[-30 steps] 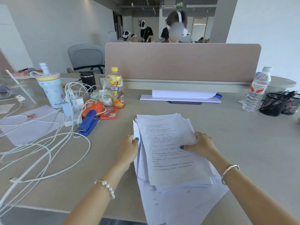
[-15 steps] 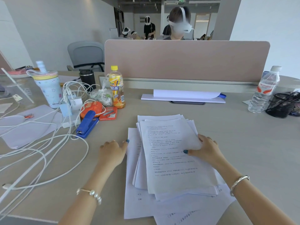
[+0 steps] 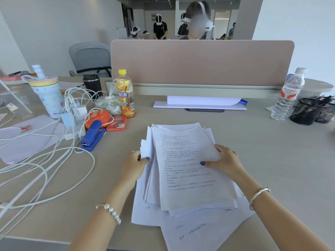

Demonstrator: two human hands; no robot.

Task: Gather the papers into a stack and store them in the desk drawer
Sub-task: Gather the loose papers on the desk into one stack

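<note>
**Squaring up the pile, drawer nowhere in view**

Right now both hands are on the papers [image 3: 188, 169], one at each side. Left hand [image 3: 135, 164] pinches the left edge, thumb over a few raised sheets, fingers tucked under. Right hand [image 3: 223, 161] presses flat on the right side of the top printed page, thumb pointing inward across the text. So the hands are apart, clamped on the same pile from opposite edges.

That pile sits on the tabletop [image 3: 272, 160] between the hands, and it's ragged: corners fan out at the far end and along the left. Beneath it and nearer the person, loose sheets [image 3: 199, 232] lie flat, sticking out past the pile, one of them hanging over the near edge of the tabletop.

Out to the left of the left hand: a blue stapler [image 3: 93, 135], a red staple box [image 3: 117, 123], white cables [image 3: 45, 160]. Well off to the right of the right hand, a water bottle [image 3: 288, 95] and a mesh pen holder [image 3: 306, 111].

My read: this is the gathering step, not finished. Next move calls for sweeping in those stray lower sheets, then tapping the edges even. No drawer shows, so storing comes later.
</note>
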